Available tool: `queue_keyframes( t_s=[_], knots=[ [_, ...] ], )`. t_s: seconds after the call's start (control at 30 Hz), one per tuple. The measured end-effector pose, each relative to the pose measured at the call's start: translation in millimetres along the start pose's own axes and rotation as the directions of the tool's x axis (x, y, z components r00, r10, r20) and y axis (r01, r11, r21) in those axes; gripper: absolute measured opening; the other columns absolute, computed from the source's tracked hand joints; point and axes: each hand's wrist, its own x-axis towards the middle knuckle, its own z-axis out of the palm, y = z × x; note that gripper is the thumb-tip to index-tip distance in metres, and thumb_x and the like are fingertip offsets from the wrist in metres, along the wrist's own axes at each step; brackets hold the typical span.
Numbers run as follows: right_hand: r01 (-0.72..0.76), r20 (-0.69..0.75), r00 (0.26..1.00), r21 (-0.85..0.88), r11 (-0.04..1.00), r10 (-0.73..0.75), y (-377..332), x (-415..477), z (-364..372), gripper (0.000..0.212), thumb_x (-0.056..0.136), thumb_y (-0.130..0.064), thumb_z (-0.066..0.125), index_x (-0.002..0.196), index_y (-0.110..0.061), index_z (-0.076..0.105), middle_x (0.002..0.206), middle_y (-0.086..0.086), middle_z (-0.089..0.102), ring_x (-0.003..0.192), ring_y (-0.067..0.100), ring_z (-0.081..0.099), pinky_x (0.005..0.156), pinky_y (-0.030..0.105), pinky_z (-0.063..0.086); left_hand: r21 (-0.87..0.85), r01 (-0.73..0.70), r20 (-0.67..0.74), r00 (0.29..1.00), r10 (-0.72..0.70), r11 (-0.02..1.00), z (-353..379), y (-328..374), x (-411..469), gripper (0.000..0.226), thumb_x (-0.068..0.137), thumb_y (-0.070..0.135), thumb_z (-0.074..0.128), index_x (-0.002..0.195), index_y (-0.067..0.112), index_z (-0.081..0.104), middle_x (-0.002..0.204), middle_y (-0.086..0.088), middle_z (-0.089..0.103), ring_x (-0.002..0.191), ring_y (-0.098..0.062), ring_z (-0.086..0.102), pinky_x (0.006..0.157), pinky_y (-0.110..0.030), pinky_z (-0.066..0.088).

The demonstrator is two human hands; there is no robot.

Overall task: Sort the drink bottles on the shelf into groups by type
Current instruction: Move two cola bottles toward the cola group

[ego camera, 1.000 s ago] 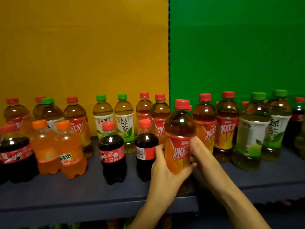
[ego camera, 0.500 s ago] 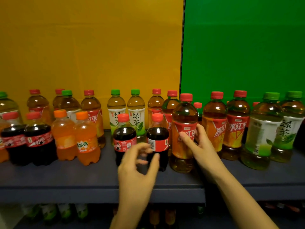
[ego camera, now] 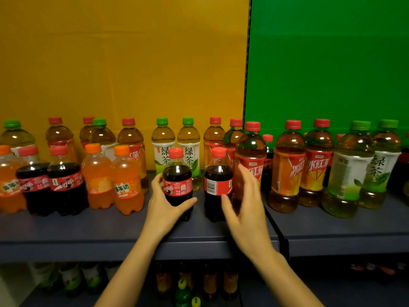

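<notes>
Two small cola bottles stand at the front middle of the dark shelf [ego camera: 110, 231]. My left hand [ego camera: 164, 204] grips the left cola bottle [ego camera: 177, 180], thumb on its right side, fingers round its left. The right cola bottle [ego camera: 218, 182] stands free; my right hand [ego camera: 245, 202] is spread open just to its right, thumb near its base, fingers in front of a red-label iced tea bottle [ego camera: 251, 160]. Whether the thumb touches the cola I cannot tell.
Left of my hands stand two orange soda bottles [ego camera: 126, 182] and two more cola bottles [ego camera: 66, 182]. Green tea bottles [ego camera: 163, 145] and iced teas line the back. More iced tea [ego camera: 287, 171] and green tea [ego camera: 352, 171] stand right. A lower shelf holds more bottles.
My right hand has let go of the iced tea bottle, which now stands on the shelf. My left hand has reached forward and taken hold of the left cola bottle.
</notes>
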Motion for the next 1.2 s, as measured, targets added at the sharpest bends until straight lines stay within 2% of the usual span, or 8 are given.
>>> queue_keyframes(
  t_s=[0.1,0.17,0.3,0.43,0.53,0.63,0.9,1.2],
  knots=[
    [-0.088,0.104,0.990,-0.028,0.996,0.091,-1,-4,19,0.077,0.092,-0.023,0.052,0.147,-0.023,-0.001,0.155,-0.011,0.006,0.142,-0.001,0.004,0.108,0.002,0.002,0.008,-0.017,0.013,1.000,0.017,1.000,0,2,-5,0.070,0.067,0.021,0.080,0.125,0.016,0.042,0.108,0.007,0.053,0.103,-0.012,0.052,0.084,-0.024,0.039],
    [-0.133,0.101,0.986,-0.030,0.991,0.135,-3,-4,28,0.081,0.091,-0.023,0.054,0.147,-0.020,-0.004,0.157,-0.007,0.002,0.143,0.003,0.002,0.114,0.013,0.006,-0.011,-0.031,0.010,0.999,0.031,0.999,-2,1,-8,0.064,0.067,0.020,0.080,0.120,0.016,0.045,0.105,0.006,0.054,0.099,-0.011,0.052,0.080,-0.023,0.039],
    [-0.262,0.084,0.961,-0.024,0.965,0.263,-4,-1,39,0.086,0.086,-0.025,0.061,0.148,-0.015,0.003,0.153,0.001,0.018,0.142,0.014,0.013,0.117,0.032,0.020,-0.042,-0.050,0.007,0.999,0.050,0.998,-9,-3,-12,0.064,0.065,0.019,0.081,0.118,0.021,0.046,0.102,0.010,0.057,0.096,-0.010,0.054,0.081,-0.024,0.040],
    [-0.290,0.078,0.954,-0.021,0.957,0.291,-1,7,44,0.074,0.072,-0.029,0.076,0.131,-0.015,0.033,0.124,-0.003,0.034,0.124,0.016,0.036,0.104,0.027,0.035,-0.085,-0.082,0.008,0.997,0.083,0.993,-14,-5,-17,0.062,0.063,0.018,0.082,0.112,0.027,0.046,0.100,0.020,0.056,0.093,0.001,0.054,0.075,-0.017,0.041],
    [-0.374,0.171,0.918,0.078,0.924,0.357,-3,13,45,0.070,0.066,-0.026,0.081,0.112,-0.019,0.030,0.118,-0.001,0.041,0.114,0.015,0.046,0.093,0.026,0.042,-0.124,-0.096,-0.008,0.995,0.096,0.988,-15,-7,-21,0.059,0.064,0.017,0.082,0.110,0.028,0.046,0.100,0.019,0.057,0.095,0.005,0.053,0.072,-0.015,0.041],
    [-0.443,0.267,0.883,0.204,0.873,0.386,0,15,44,0.071,0.065,-0.019,0.083,0.108,-0.019,0.026,0.121,0.006,0.052,0.113,0.018,0.054,0.087,0.022,0.045,-0.147,-0.101,0.014,0.994,0.104,0.984,-15,-4,-24,0.060,0.065,0.017,0.080,0.113,0.030,0.046,0.103,0.018,0.058,0.097,0.003,0.054,0.075,-0.017,0.041],
    [-0.362,0.253,0.922,0.289,0.886,0.294,3,-2,-19,0.068,0.064,-0.023,0.084,0.119,-0.031,0.045,0.115,-0.012,0.060,0.105,0.002,0.059,0.086,0.021,0.051,-0.221,-0.163,0.108,0.976,0.190,0.962,10,27,-46,0.062,0.054,0.037,0.084,0.105,0.042,0.049,0.103,0.013,0.065,0.094,0.006,0.061,0.076,-0.017,0.046],
    [-0.285,-0.003,0.955,0.256,0.924,0.296,44,0,-145,0.065,0.062,-0.027,0.085,0.115,-0.032,0.049,0.111,-0.012,0.064,0.102,0.000,0.061,0.087,0.024,0.051,-0.378,-0.216,0.210,0.927,0.310,0.900,117,96,-67,0.069,0.054,0.038,0.082,0.115,0.035,0.051,0.105,0.025,0.065,0.098,0.005,0.062,0.076,-0.007,0.048]
  ],
)
